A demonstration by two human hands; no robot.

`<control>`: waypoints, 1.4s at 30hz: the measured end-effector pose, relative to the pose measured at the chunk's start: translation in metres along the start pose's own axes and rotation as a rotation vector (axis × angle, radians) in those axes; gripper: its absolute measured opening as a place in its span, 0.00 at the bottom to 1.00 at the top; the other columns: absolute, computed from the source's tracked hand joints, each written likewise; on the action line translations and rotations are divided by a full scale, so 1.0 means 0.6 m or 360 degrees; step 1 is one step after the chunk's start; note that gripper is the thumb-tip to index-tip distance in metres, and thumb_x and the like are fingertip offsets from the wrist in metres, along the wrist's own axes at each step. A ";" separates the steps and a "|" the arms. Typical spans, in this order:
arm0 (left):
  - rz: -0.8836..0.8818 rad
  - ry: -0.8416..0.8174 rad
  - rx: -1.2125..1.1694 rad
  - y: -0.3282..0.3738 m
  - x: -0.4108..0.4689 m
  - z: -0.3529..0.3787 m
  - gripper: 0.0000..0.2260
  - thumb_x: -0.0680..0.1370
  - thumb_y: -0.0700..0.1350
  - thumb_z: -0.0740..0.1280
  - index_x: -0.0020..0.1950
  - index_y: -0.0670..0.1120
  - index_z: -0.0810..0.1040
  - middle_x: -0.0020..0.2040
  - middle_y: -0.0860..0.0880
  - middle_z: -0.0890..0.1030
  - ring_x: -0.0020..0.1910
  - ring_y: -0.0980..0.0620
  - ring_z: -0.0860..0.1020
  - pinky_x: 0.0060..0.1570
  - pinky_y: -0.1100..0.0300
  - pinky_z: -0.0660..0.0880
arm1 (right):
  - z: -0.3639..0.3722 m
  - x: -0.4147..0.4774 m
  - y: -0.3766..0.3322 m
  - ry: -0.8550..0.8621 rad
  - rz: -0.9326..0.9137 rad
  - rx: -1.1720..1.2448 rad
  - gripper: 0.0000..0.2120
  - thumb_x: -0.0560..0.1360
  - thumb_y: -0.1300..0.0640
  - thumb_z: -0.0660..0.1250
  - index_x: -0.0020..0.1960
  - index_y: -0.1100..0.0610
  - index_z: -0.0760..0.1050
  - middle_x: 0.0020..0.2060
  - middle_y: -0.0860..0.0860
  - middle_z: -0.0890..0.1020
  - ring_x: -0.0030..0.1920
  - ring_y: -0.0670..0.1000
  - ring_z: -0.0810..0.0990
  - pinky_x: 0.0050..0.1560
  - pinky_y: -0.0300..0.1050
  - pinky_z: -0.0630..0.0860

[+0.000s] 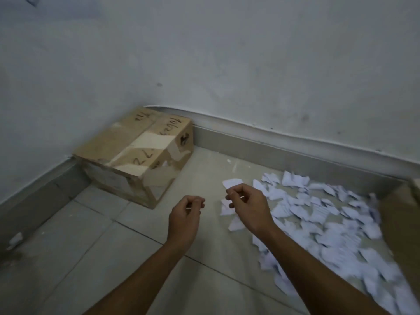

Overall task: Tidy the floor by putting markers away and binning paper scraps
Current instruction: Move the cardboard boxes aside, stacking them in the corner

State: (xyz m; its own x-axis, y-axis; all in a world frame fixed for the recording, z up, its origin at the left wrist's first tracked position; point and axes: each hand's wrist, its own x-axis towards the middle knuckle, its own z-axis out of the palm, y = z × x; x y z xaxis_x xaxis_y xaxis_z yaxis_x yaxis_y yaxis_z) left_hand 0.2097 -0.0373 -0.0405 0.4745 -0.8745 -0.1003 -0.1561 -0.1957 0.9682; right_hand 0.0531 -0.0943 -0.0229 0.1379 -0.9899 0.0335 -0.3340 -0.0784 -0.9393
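Paper scraps [318, 223]: white pile on floor, right of and just past right fingertips. Right hand [247, 203] over pile edge, fingers loosely curled, nothing visibly held. Left hand [185, 214] likewise, clear of scraps. Step, judged: scrap pickup about to start. Next: lower hands, gather handful. Taped cardboard box [136, 153] beyond left fingers. Brown cardboard [400, 223] past pile, maybe bin. No markers seen.
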 end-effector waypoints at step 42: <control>0.0438 -0.1301 0.0628 0.250 -0.366 0.653 0.35 0.79 0.59 0.63 0.79 0.42 0.55 0.79 0.42 0.60 0.76 0.41 0.62 0.73 0.47 0.63 | -0.796 -0.297 0.158 0.1302 0.0351 -0.0785 0.06 0.79 0.56 0.66 0.52 0.55 0.81 0.52 0.51 0.82 0.55 0.52 0.78 0.60 0.52 0.75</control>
State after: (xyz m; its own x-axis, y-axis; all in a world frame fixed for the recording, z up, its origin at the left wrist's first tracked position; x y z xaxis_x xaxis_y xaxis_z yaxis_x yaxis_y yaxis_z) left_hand -0.2570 -0.0486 0.0368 -0.3528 -0.9229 -0.1544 -0.5244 0.0584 0.8495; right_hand -0.4482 0.0181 0.0452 -0.6012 -0.7501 0.2756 -0.6527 0.2619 -0.7109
